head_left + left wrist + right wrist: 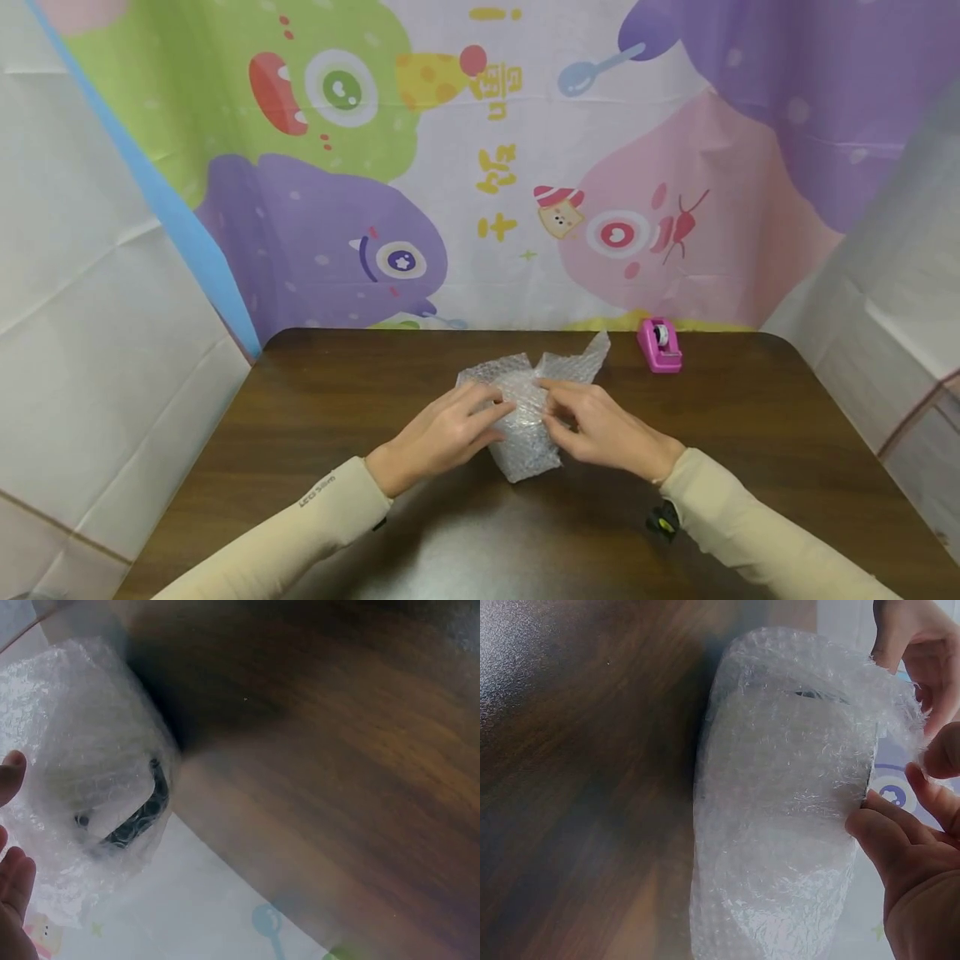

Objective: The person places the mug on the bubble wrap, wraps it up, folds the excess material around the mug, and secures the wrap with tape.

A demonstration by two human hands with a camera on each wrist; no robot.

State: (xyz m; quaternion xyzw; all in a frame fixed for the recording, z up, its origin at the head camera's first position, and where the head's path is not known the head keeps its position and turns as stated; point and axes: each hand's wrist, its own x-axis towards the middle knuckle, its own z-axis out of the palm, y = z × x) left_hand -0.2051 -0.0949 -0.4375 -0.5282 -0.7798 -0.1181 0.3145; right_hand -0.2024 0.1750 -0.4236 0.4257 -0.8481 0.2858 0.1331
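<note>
A bundle of clear bubble wrap [525, 454] lies on the table in front of me, with a loose flap standing up at its far right. Through the wrap in the left wrist view shows a pale thing with a black curved strip [142, 817]; its kind is hidden. Over the bundle's left side, my left hand [453, 423] has relaxed fingers, thumb apart from them. On the other side my right hand [600, 423] touches the wrap, and in the right wrist view its fingertips [930, 791] pinch the wrap's edge.
A pink tape dispenser [662, 348] with a roll of tape stands at the table's back right. The dark wooden table [315, 392] ends at a printed cartoon curtain [510, 283] behind, with pale sheets on both sides.
</note>
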